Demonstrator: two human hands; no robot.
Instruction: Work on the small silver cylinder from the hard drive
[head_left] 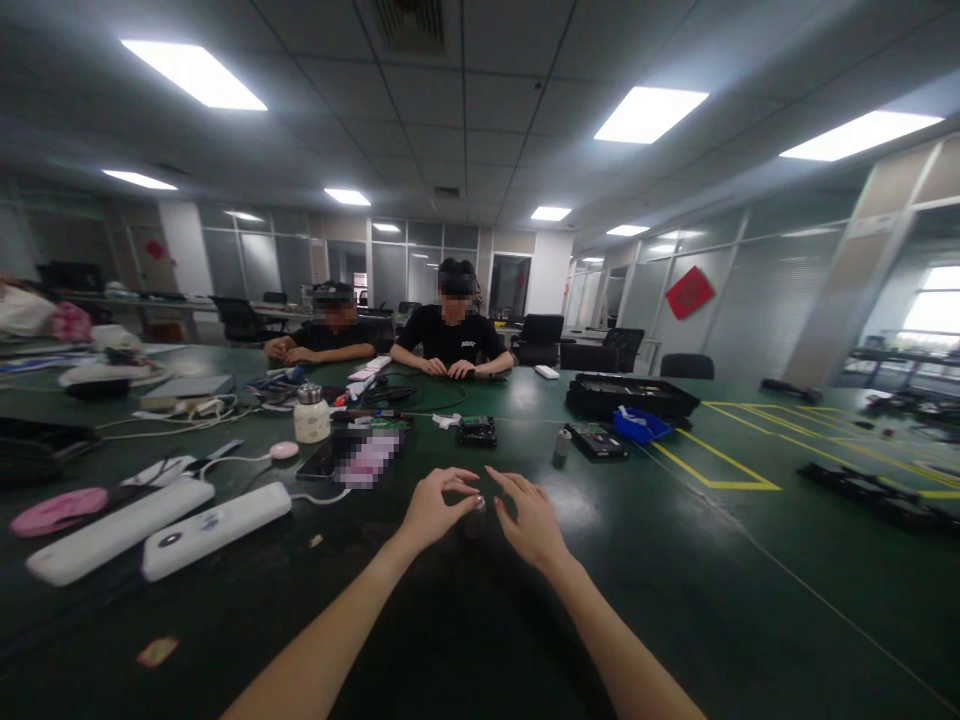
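A small silvery cylinder (478,507) stands on the dark green table between my two hands. My left hand (437,507) curves in from its left, thumb tip at the cylinder's top; whether it touches I cannot tell. A gap shows between that thumb and the fingers. From the other side my right hand (530,517) reaches in, fingers stretched and apart, holding nothing. Beyond my hands lie a dark drive with a green circuit board (477,431) and a similar drive (597,440). A second small cylinder (562,443) stands beside the latter.
Left of my hands are white power strips (217,530), a phone (322,456), a cream bottle (312,415) and cables. Toward the back right sit a black case (631,396) and a blue tray (641,426). Two people (454,335) sit across the table.
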